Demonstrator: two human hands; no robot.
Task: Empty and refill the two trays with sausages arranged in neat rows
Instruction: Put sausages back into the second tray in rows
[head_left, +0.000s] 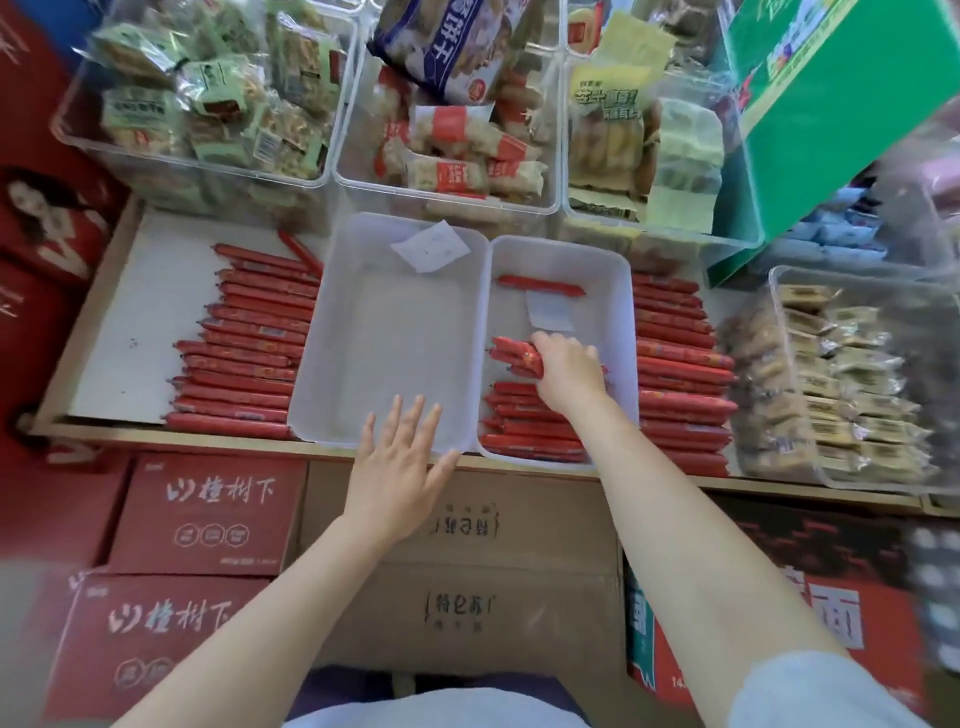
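Fingers (584, 349) grip red sausages (519, 358).

We see a white-topped shelf (156, 291) with wooden edging, two translucent trays (332, 332) side by side on it, red sausage rows (244, 343) left and right, clear snack bins (197, 171) behind.

Two bare forearms reach forward from the bottom of the view. The left hand (397, 457) is flat, palm down, fingers straight and spread. The right hand (569, 371), farther forward, has its fingers curled down, gripping a bundle of sausages (517, 356).
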